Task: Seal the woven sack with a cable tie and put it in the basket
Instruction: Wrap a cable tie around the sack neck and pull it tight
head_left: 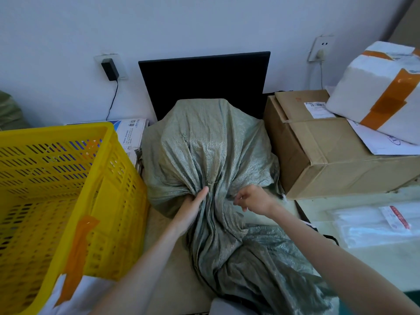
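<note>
Both hands point(193, 206) bunch sack point(211, 142) neck beside yellow basket point(68, 178).

Two bare forearms, no sleeves, hands ungloved.

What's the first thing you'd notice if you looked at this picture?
A big grey-green woven sack sits in the middle, its neck bunched between the left hand and the right hand. A bright yellow basket stands just left of it. On the right sits a brown cardboard box, with a taped white foam box on top.
</note>
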